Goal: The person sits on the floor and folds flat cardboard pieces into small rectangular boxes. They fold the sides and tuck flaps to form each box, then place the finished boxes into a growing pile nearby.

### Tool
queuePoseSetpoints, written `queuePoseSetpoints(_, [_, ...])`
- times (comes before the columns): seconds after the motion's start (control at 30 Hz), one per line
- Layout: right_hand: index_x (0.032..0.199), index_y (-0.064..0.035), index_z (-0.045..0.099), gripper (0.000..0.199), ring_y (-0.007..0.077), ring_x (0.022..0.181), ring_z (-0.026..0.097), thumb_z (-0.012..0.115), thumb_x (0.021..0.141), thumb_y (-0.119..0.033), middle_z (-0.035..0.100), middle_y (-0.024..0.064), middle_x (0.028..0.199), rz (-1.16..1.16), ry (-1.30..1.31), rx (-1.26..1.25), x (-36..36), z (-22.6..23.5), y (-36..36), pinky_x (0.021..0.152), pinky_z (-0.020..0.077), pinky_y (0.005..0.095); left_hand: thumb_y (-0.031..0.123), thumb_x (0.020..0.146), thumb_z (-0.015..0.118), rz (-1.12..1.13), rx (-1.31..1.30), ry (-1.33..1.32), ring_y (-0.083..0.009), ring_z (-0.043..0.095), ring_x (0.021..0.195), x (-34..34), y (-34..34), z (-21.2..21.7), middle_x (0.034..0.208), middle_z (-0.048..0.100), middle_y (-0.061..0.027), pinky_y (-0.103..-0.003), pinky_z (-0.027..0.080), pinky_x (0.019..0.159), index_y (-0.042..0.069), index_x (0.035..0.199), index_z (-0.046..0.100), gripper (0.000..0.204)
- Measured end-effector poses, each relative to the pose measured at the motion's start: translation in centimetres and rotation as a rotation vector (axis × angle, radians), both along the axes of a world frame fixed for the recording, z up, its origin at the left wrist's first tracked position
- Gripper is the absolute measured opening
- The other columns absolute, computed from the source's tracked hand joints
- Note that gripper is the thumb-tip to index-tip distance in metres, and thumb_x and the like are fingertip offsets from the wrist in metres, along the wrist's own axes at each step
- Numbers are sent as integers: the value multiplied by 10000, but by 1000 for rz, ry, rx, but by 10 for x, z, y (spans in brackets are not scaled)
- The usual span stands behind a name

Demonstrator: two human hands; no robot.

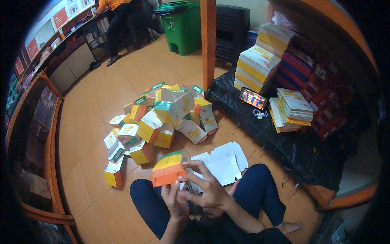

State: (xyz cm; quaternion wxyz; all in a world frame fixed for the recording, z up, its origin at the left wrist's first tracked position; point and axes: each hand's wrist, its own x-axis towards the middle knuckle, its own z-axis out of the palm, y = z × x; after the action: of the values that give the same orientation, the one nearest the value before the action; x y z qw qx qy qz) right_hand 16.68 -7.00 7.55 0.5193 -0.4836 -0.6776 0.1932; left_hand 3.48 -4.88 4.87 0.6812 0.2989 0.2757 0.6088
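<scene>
Orange-yellow carton [167,170] | pinched by both hands' fingers [194,166] | box pile [162,118] just ahead | bare floor [87,122] left

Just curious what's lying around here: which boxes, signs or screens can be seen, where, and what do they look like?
Carton: in both hands, orange, yellow, green top.
Box pile: floor ahead, yellow-white-green folded boxes.
Flat blanks: floor by right knee, white.
Flat stacks: dark platform at right, yellow-white.
Phone: beside the stacks, screen lit.
Green bin: far back.
Red signs: upper-left wall.
</scene>
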Motion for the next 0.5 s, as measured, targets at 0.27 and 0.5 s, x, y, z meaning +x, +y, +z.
queuePoseSetpoints(0.27, [1201, -77, 653, 377, 224, 834, 726, 754, 838, -52, 718, 119, 1028, -103, 123, -259, 0, -10, -20, 714, 580, 317, 92, 930, 698, 255, -36, 284, -241, 644, 1124, -22, 17, -2, 1236, 625, -130, -393, 553, 979, -1, 1347, 514, 465])
queuePoseSetpoints(0.5, [956, 34, 687, 140, 123, 721, 688, 739, 912, -89, 679, 97, 792, -404, 131, -41, 17, -11, -21, 614, 555, 272, 204, 798, 818, -380, 322, 614, -311, 536, 1286, -26, 4, -19, 1365, 576, -117, -439, 446, 1079, 62, 1412, 500, 706])
